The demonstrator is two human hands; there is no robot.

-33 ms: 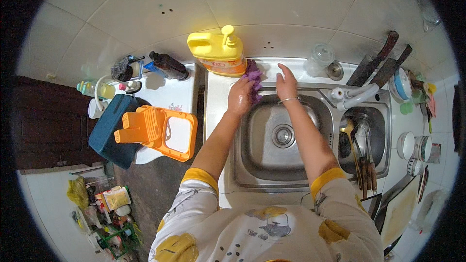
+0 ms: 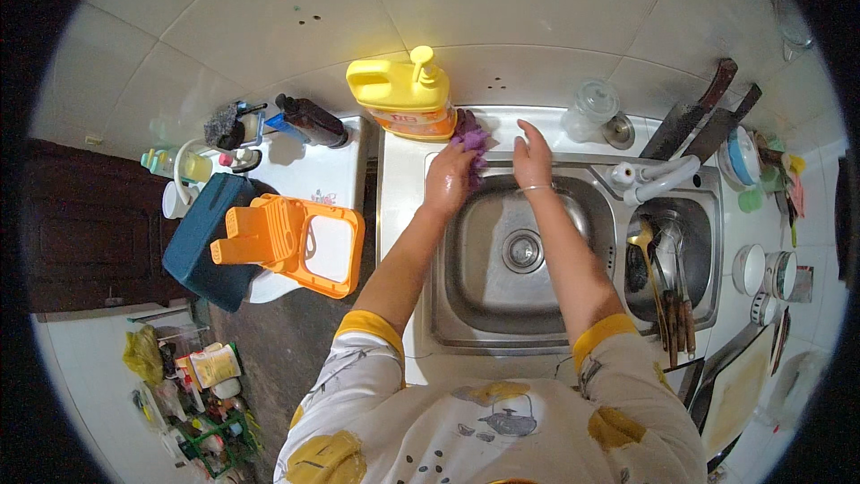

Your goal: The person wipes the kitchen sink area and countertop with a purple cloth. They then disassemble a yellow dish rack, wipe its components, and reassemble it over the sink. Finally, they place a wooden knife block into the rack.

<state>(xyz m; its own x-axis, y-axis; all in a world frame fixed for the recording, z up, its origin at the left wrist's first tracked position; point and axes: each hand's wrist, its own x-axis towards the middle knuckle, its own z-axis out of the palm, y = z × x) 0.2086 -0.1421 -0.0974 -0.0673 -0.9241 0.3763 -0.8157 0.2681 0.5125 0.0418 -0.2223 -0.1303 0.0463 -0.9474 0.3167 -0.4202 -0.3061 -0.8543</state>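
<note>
My left hand (image 2: 447, 179), wet-looking, is closed on a crumpled purple cloth (image 2: 469, 137) at the back left rim of the steel sink (image 2: 441, 287). Part of the cloth is hidden by the fingers. Just behind it stands a yellow jug with a pump top (image 2: 412, 99). My right hand (image 2: 534, 161) hovers by the sink's back edge, holding nothing, thumb and fingers apart. A bracelet circles that wrist. The large basin below shows a drain (image 2: 522, 252) at its bottom.
Right of the large basin are a white faucet (image 2: 658, 181) and a small basin with several utensils (image 2: 667, 282). Two cleavers (image 2: 690, 121) lean at the back right, near a glass jar (image 2: 591, 108). Leftward lie an orange plastic frame (image 2: 345, 280) and a dark teal bin (image 2: 202, 237).
Both hands sit very slightly further right, the purple cloth with the left one. Nothing else has visibly changed.
</note>
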